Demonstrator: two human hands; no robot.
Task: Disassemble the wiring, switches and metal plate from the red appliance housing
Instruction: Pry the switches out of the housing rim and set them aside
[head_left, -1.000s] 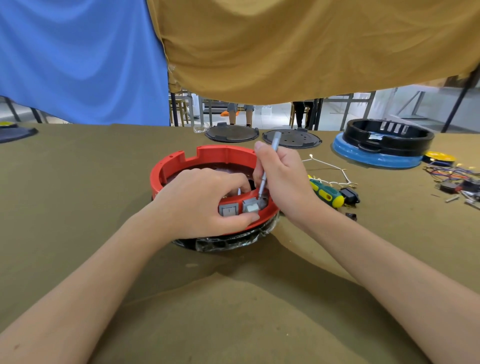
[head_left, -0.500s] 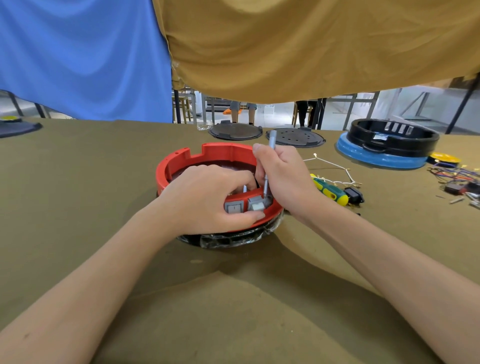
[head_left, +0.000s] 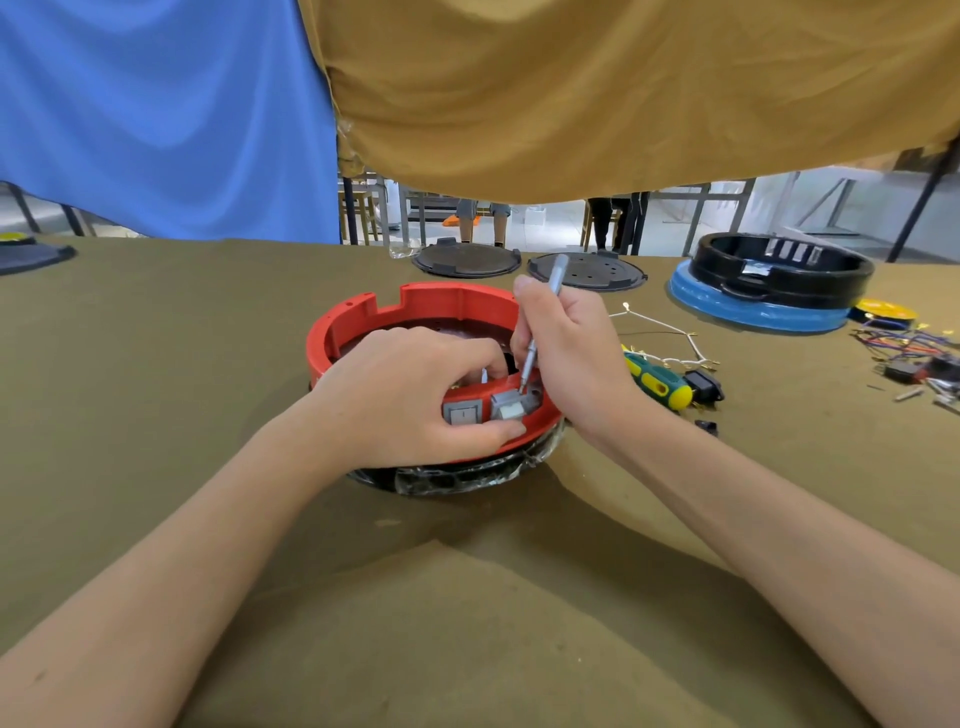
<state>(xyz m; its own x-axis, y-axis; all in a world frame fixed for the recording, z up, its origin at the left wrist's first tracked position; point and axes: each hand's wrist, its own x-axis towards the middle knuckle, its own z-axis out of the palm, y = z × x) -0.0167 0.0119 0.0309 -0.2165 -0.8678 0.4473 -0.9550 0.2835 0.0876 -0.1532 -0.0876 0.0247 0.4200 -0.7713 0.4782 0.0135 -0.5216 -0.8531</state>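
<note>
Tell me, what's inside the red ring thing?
Inside the red housing a dark floor shows at the back. The left hand and right hand cover the rest, so any wiring there is hidden.

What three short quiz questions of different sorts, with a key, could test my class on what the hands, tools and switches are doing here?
1. True or false: the right hand holds the slim silver tool with its tip at the right-hand grey switch.
2. Multiple choice: the green and yellow screwdriver is A) in the left hand, B) lying on the table, C) inside the red housing.
3. Fill in: the number of grey switches showing in the housing's near wall is ____.

Key: 1 true; 2 B; 3 two, counting the left-hand grey switch.
</note>
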